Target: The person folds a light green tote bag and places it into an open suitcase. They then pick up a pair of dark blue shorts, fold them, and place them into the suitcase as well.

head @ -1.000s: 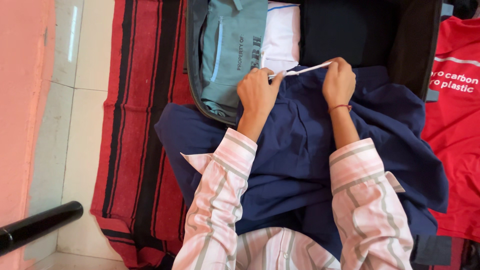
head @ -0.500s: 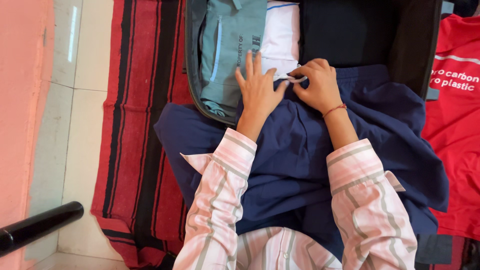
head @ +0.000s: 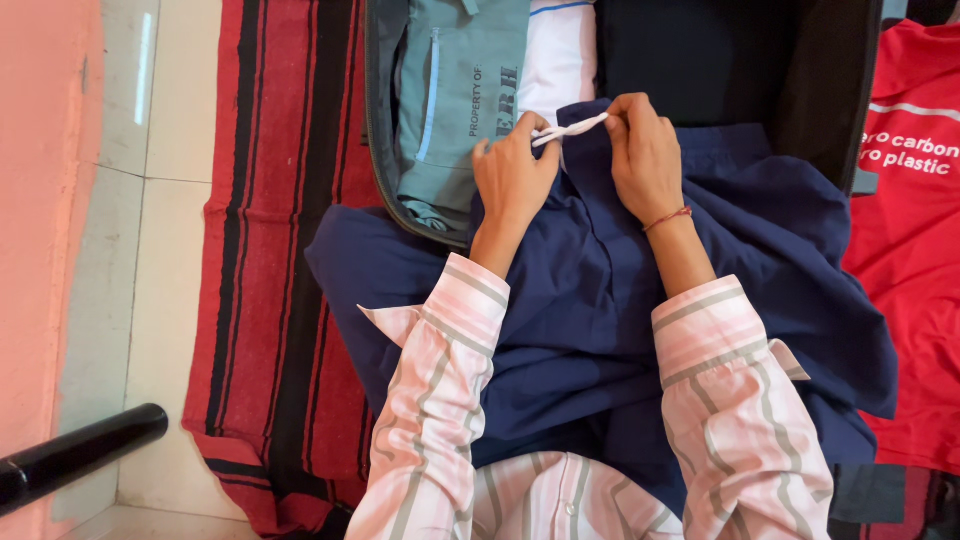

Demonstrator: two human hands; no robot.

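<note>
A navy blue garment (head: 600,300) lies spread over my lap and over the edge of an open dark suitcase (head: 830,90). My left hand (head: 512,180) and my right hand (head: 645,155) rest on its waistband and pinch a white drawstring (head: 570,129) stretched between them. Both arms wear pink striped sleeves. A thin red thread circles my right wrist.
Inside the suitcase lie a grey-green folded garment (head: 455,100) and a white one (head: 560,55). A red printed shirt (head: 915,250) lies at the right. A red and black striped rug (head: 270,250) covers the tiled floor. A black cylinder (head: 75,455) lies at lower left.
The hands came together on the waistband half a second ago, then moved apart again, and now hold the white drawstring taut between them.
</note>
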